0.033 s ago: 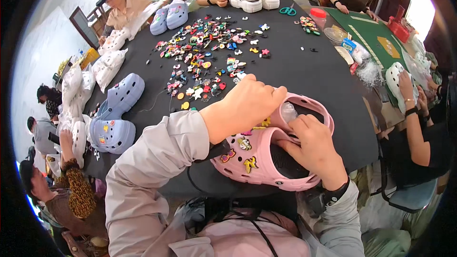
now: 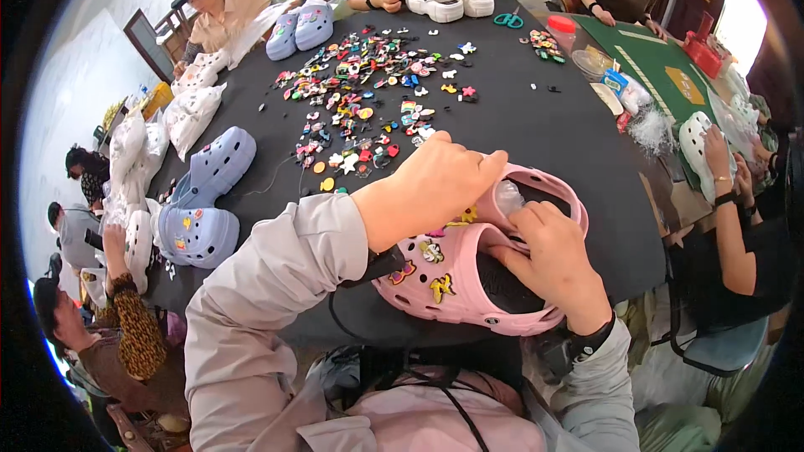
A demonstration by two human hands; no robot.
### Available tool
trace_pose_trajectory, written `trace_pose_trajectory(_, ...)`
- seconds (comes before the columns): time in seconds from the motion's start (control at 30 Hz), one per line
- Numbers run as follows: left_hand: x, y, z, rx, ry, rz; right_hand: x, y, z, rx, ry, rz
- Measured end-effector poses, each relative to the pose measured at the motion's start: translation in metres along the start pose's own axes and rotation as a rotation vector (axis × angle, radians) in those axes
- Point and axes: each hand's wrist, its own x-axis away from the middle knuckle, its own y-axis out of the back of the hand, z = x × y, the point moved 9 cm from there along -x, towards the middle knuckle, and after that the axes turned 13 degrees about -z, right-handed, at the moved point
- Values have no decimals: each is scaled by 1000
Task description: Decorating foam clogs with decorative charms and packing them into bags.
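Observation:
Two pink clogs lie side by side in front of me. The near pink clog (image 2: 477, 305) carries several colourful charms, among them a yellow one (image 2: 442, 287) and a pink and yellow one (image 2: 400, 272). Over the toe of the far pink clog (image 2: 569, 194) curls my left hand (image 2: 431, 188), closed, its fingertips hidden behind it. My right hand (image 2: 548, 247) reaches in from the right, fingers bent into the far clog's opening and thumb inside the near clog, gripping between them. Crumpled clear plastic (image 2: 508, 197) shows inside the far clog.
Loose charms (image 2: 360, 96) spread over the black table (image 2: 536, 125). Blue clogs (image 2: 201, 234) stand left, another blue pair (image 2: 301, 29) and a white pair (image 2: 444, 0) farther back. Teal scissors (image 2: 508, 19) and a red-lidded jar (image 2: 561, 29) lie beyond. Other people sit around.

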Motion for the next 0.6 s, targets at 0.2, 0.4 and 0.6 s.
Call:
trace_pose_trajectory(0.2,15,15,2,135,97,1,2,0,-2,6,-20,17)
trace_pose_trajectory(0.4,23,7,16,226,161,8,-1,1,0,5,2,-1)
trace_pose_trajectory(0.6,37,3,37,684,414,159,-3,1,-2,23,5,30)
